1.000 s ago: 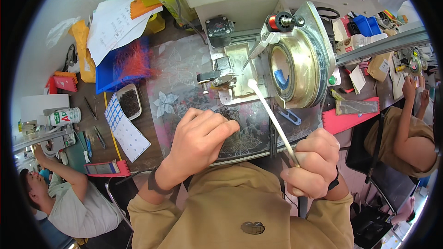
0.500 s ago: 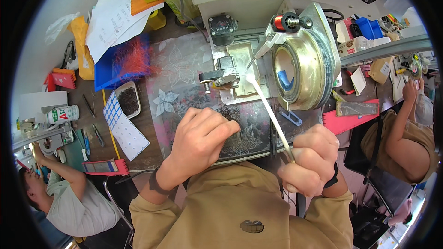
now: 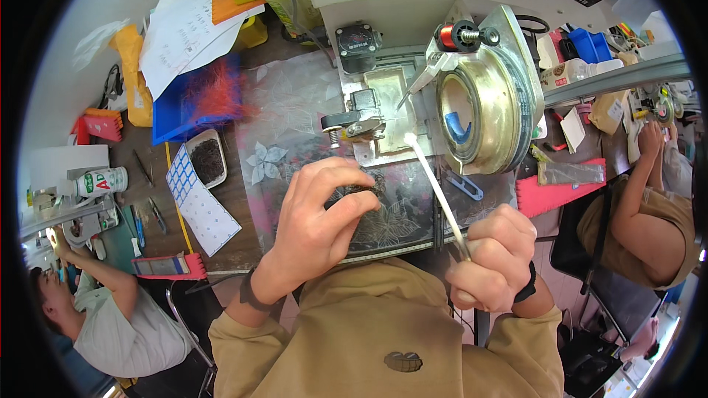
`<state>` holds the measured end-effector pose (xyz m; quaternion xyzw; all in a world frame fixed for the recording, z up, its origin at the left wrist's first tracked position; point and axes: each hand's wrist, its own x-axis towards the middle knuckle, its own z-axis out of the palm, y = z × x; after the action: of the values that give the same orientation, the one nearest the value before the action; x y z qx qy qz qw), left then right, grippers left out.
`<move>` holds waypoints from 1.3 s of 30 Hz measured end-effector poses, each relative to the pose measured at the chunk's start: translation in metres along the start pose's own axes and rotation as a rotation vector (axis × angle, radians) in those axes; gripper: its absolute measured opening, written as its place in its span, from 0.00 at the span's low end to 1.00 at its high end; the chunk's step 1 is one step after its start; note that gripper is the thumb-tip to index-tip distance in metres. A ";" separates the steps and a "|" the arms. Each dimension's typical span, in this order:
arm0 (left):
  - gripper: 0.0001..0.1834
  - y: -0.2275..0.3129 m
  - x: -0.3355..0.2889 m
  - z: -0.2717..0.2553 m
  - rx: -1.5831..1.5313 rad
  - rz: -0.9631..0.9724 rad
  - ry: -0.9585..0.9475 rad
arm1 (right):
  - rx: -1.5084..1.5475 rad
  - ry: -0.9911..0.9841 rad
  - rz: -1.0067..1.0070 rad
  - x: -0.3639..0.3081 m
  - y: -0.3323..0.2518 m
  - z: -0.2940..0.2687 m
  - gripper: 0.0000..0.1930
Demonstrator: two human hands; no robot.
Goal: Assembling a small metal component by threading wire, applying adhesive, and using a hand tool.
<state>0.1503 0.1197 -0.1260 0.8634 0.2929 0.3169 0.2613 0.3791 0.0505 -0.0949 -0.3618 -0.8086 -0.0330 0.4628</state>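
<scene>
My right hand [image 3: 493, 258] is closed in a fist round a long thin white stick [image 3: 442, 203]. The stick slants up and left; its rounded white tip lies over the front of the metal bed of a machine [image 3: 391, 129]. Nearer my left, my left hand [image 3: 313, 214] hovers with loosely bent fingers, thumb and forefinger apart, and I see nothing between them. Just past those fingers a dark tangled clump [image 3: 361, 186] shows on the patterned mat [image 3: 280, 140], partly covered by the hand. A wide gold-coloured ring wheel [image 3: 476, 114] stands upright right of the bed.
On the left lie a blue tray [image 3: 169, 121] of red strands, a white dish [image 3: 220, 169] of dark bits and a blue-and-white patterned sheet [image 3: 203, 203]. A small blue tool [image 3: 466, 187] rests below the wheel. Co-workers sit at far left [image 3: 133, 317] and far right [image 3: 634, 228].
The stick's tip has drawn back slightly toward me, away from the thin pointed arm. My left fingers have spread and lifted a little. My right fist stays closed.
</scene>
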 end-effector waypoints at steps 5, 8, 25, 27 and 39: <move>0.11 0.005 -0.001 -0.001 0.067 -0.001 0.040 | -0.040 -0.125 0.158 -0.007 -0.007 0.016 0.09; 0.10 0.008 -0.003 -0.001 0.108 -0.027 0.076 | -0.076 -0.386 0.397 -0.013 -0.007 0.035 0.11; 0.06 0.003 -0.011 0.009 -0.034 -0.127 0.119 | -0.185 -0.342 0.702 -0.024 -0.014 0.053 0.12; 0.07 0.001 -0.014 0.011 -0.034 -0.127 0.120 | -0.208 -0.299 0.701 -0.039 -0.012 0.042 0.10; 0.06 0.000 -0.012 0.022 -0.051 -0.075 0.214 | -0.394 -0.054 0.704 -0.131 0.036 0.011 0.04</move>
<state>0.1579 0.1054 -0.1453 0.8060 0.3432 0.4048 0.2622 0.4337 0.0082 -0.2123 -0.6994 -0.6251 -0.0174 0.3462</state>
